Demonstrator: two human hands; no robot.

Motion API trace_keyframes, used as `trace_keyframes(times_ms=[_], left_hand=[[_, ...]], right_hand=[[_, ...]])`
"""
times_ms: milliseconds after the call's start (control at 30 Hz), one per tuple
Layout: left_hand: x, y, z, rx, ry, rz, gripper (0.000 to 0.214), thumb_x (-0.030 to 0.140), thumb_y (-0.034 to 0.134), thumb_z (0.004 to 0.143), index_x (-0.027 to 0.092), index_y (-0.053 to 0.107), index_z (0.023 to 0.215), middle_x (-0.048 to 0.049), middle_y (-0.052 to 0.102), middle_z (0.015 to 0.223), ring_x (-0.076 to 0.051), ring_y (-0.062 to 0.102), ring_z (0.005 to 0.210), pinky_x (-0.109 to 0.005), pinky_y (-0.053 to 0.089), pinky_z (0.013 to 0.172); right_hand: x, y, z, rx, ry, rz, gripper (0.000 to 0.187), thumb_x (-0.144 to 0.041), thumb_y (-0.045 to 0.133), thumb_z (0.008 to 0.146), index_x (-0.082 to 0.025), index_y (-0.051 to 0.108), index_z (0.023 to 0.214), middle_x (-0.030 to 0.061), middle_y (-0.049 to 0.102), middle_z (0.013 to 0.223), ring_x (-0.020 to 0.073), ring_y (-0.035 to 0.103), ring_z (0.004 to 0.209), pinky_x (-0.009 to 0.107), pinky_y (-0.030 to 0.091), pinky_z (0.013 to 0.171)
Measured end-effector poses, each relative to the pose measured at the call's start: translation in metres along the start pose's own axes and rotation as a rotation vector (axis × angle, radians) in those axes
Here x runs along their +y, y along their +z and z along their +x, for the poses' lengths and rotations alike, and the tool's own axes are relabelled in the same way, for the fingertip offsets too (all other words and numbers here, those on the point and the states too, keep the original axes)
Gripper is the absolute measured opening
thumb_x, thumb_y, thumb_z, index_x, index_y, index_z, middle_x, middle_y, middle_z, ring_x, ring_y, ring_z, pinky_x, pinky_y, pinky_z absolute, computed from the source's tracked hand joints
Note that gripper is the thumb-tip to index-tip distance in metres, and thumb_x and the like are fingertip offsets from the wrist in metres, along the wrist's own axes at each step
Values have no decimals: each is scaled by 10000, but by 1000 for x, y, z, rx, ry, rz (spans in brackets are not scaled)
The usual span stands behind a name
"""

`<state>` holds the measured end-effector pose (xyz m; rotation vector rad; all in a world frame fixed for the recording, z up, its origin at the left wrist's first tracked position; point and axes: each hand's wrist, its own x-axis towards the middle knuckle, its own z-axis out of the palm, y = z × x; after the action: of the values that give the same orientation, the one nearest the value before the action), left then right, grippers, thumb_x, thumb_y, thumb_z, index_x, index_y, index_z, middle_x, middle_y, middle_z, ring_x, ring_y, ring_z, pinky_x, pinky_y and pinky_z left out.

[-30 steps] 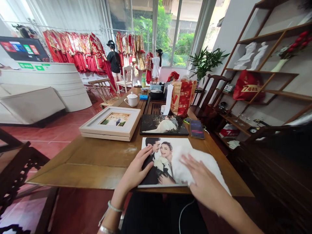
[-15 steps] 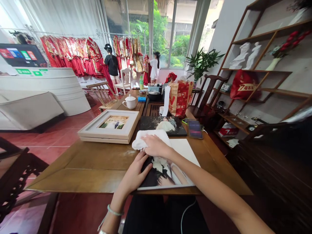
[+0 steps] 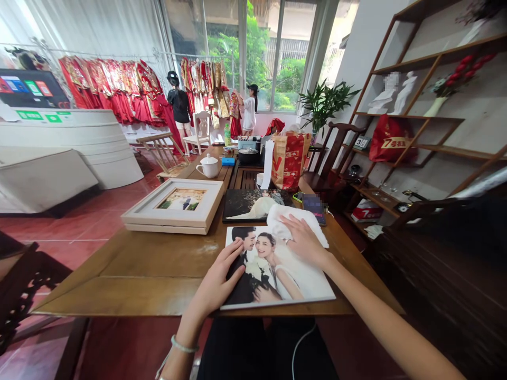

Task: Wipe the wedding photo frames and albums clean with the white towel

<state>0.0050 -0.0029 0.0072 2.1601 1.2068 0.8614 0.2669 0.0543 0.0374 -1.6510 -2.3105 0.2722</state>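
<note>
A large wedding photo print (image 3: 277, 269) lies at the near edge of the wooden table (image 3: 150, 269). My left hand (image 3: 219, 277) rests flat on the print's left side, fingers spread, and holds it down. My right hand (image 3: 303, 240) presses a white cloth (image 3: 287, 224) onto the print's upper right corner, fingers laid over the cloth.
Behind the print lie a dark photo panel (image 3: 253, 205) and a phone (image 3: 314, 205). A white framed picture (image 3: 176, 205) sits to the left. A teapot (image 3: 208, 165), a red-and-gold bag (image 3: 289, 158) and small items stand farther back. Two people stand by clothing racks; shelves fill the right wall.
My right hand swept the cloth from the print's lower right up to its top left, then across to the upper right corner. My left hand stayed on the print.
</note>
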Motion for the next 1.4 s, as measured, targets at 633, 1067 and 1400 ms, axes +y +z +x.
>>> trace_keyframes(times_ms=[633,1067,1400], left_hand=[[0,0,1,-8,-6,-5,457,324,449,935,241,430,1384,-57,343,1512,-226,281,1408,-434,228,1169],[-2,1,2,-1,15,-9,449,319,451,938,255,433,1382,-52,352,1508,-230,293,1403,-445,239,1165],[-2,1,2,-11,8,0,448,326,443,942,256,429,1384,-47,342,1513,-225,288,1405,-426,236,1167]], right_hand=[[4,-7,-66,-63,-284,-42,816,-98,487,632,-342,392,1405,-15,311,1512,253,201,1408,529,142,1130],[-32,4,-90,-111,-347,-72,918,-96,508,585,-345,307,1445,-5,209,1550,299,79,1426,586,30,1120],[-1,-16,-82,-177,-372,-17,892,-57,473,590,-340,346,1426,-42,257,1531,208,185,1414,470,115,1154]])
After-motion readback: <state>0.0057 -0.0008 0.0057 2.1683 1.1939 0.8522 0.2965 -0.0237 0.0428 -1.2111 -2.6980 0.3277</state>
